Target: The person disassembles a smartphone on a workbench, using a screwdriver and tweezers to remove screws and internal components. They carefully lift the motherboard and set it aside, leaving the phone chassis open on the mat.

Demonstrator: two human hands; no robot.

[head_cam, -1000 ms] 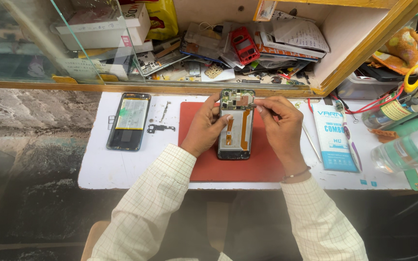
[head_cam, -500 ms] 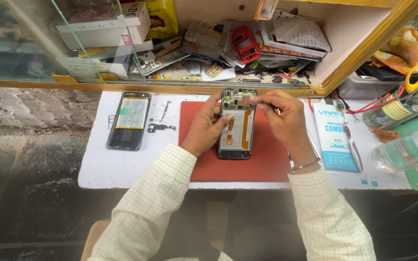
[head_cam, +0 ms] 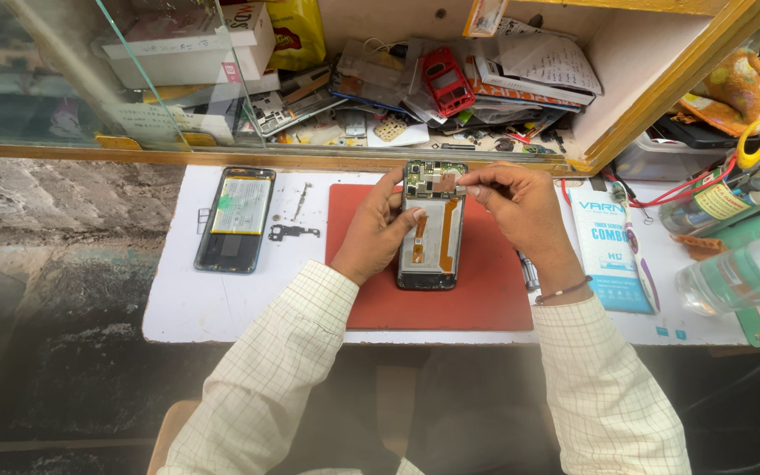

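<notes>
I see my left hand point(head_cam: 374, 230) clamped on the left edge of the opened phone point(head_cam: 433, 227), which lies on the red mat point(head_cam: 485, 290). My right hand point(head_cam: 519, 207) pinches together on a small part at the phone's top. Left of the mat, bare white worktop point(head_cam: 178, 303) runs to a second phone point(head_cam: 235, 218). Right of the mat lies a blue-and-white flat packet point(head_cam: 613, 255). Beyond the mat, the shelf point(head_cam: 450, 79) is crammed.

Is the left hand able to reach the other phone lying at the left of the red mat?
Probably yes. The left hand grips the opened phone on the red mat; only small loose parts lie between it and the other phone.
</notes>
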